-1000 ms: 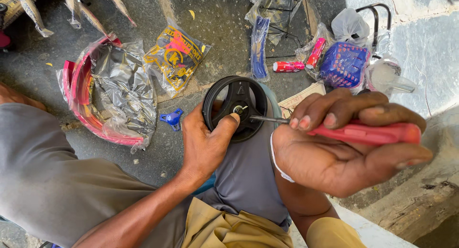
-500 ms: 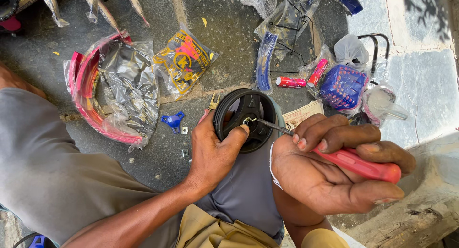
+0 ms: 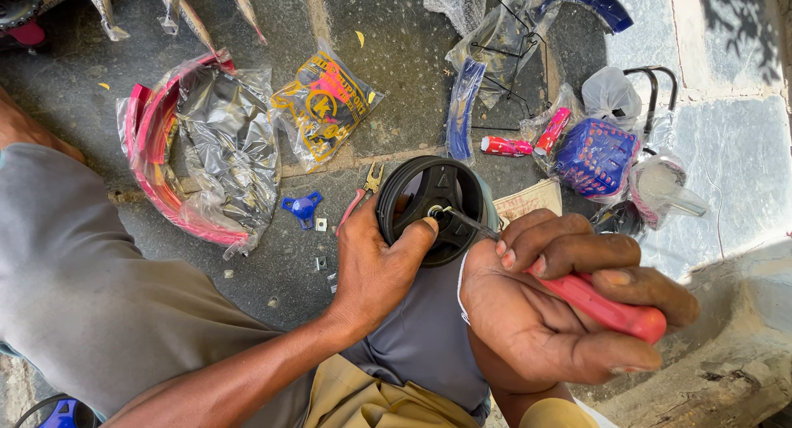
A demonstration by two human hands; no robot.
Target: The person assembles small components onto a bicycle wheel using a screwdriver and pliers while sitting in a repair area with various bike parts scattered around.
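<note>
With the pink fenders in plastic wrap (image 3: 177, 160) lying off to the left, the left hand (image 3: 375, 263) has slid its thumb nearer the hub of the small black wheel (image 3: 435, 209) propped on the knee, steadying it, while the right hand (image 3: 549, 308), fist closed round the red-handled screwdriver (image 3: 606, 306), keeps its tip at the hub.

The near rim of the small black plastic wheel (image 3: 436, 209) is hidden behind the left hand (image 3: 373, 267) and the grey-clad knee beneath it. The red plastic handle of the screwdriver (image 3: 606, 306) is mostly covered by the fingers (image 3: 577, 250) of the right hand (image 3: 551, 321); its metal tip disappears into the wheel's hub, too small to make out. The yellow-handled pliers (image 3: 371, 180) lie partly behind the left hand. At the far left corner, a black toothed part (image 3: 18, 3) is cut off by the edge. At the near left, a blue object (image 3: 62, 413) is cropped too.
</note>
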